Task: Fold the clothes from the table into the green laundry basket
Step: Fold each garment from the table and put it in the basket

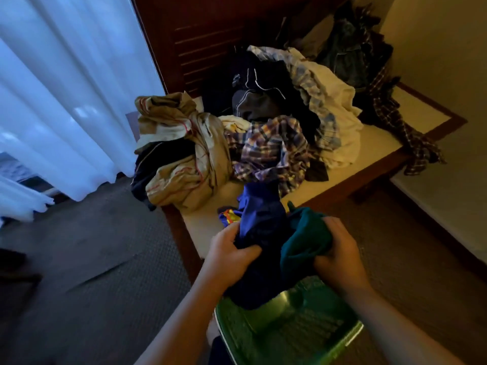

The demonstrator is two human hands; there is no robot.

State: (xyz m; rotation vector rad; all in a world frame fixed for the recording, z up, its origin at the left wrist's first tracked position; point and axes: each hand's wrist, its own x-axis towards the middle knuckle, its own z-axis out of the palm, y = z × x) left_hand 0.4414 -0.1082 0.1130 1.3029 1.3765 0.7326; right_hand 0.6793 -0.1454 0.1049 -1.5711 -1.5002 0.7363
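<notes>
My left hand [232, 255] grips a dark blue garment [259, 225] that trails from the table edge down toward the green laundry basket [290, 335]. My right hand [336, 248] grips a teal cloth [305, 235] beside it. Both hands are above the basket's far rim, close together. The basket sits below me and its inside looks bare apart from the blue garment's hanging end. A heap of unfolded clothes [263, 133] covers the table [379, 151]: a beige bundle [184, 159] at left, a plaid shirt [268, 151] in the middle, dark and white pieces behind.
White curtains [66, 101] hang at the left over grey carpet [92, 259]. A dark wooden slatted panel [205, 48] stands behind the table. A dark plaid garment [416, 146] hangs over the table's right edge near the cream wall [448, 75].
</notes>
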